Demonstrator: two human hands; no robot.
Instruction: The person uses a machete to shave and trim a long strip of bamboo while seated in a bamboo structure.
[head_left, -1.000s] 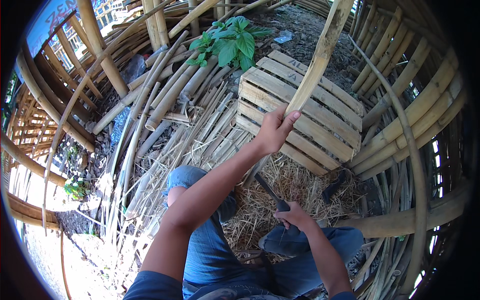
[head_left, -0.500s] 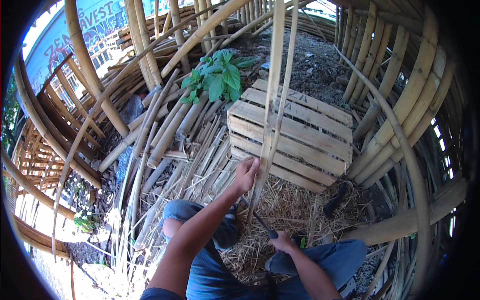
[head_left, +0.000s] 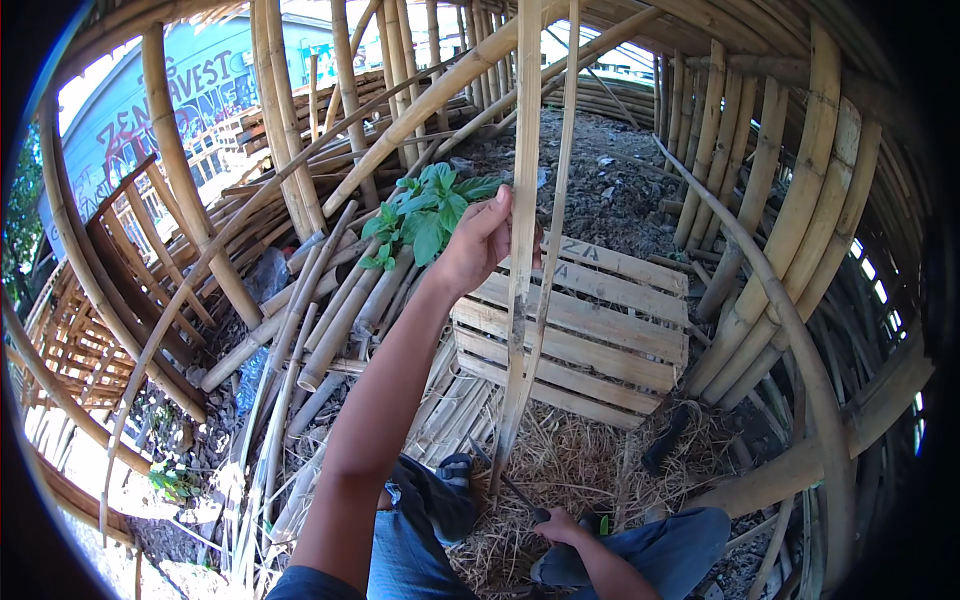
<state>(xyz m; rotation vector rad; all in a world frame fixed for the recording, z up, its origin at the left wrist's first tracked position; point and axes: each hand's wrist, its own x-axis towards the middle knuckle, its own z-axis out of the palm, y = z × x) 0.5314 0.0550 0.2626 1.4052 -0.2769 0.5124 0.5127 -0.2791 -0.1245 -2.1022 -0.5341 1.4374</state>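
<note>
A long, pale bamboo strip [head_left: 529, 110] stands nearly upright before me, its lower end down in the straw. A thinner bamboo strip [head_left: 557, 170] runs beside it, and the two come together low down. My left hand [head_left: 480, 243], arm stretched forward, is closed around the wider strip, thumb in front and fingertips showing behind. Low near my knees, my right hand [head_left: 563, 527] grips the dark handle of a knife [head_left: 515, 492]. Its thin blade points up and left, crossing near the foot of the strip.
A slatted wooden crate [head_left: 590, 335] lies beyond the strips, with a leafy green plant [head_left: 430, 212] left of it. Cut bamboo poles [head_left: 335, 325] pile up at the left. Straw [head_left: 570, 450] covers the ground by my feet. A bamboo fence [head_left: 790, 230] stands at right.
My left hand has moved up along the strip, from low down to about the plant's height. My right hand with the knife has shifted slightly lower in view, as the head view has tilted.
</note>
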